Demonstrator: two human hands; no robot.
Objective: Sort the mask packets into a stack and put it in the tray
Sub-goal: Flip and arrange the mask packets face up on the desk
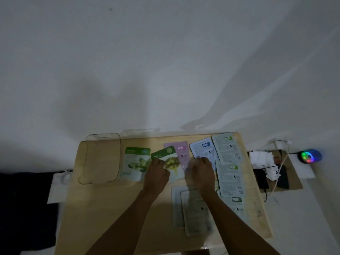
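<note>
My left hand point(157, 173) grips a green-topped mask packet point(170, 161), tilted above the wooden table point(110, 208). Another green packet point(136, 163) lies flat to its left, beside the clear tray point(100, 159) at the table's back left. A pink packet point(181, 153) lies partly under the held one. My right hand point(202, 169) rests with fingers down on a pale blue packet point(203, 150); whether it grips it I cannot tell. Several face-down grey-green packets point(229, 173) line the right side, and two pale ones point(195, 212) overlap near the front under my right forearm.
The table stands against a white wall. To the right, a low surface holds crumpled white tissue point(263, 160), dark flat devices point(282, 176) with cables, and a glowing multicoloured gadget point(310, 155). A dark cloth point(27, 208) lies at the left.
</note>
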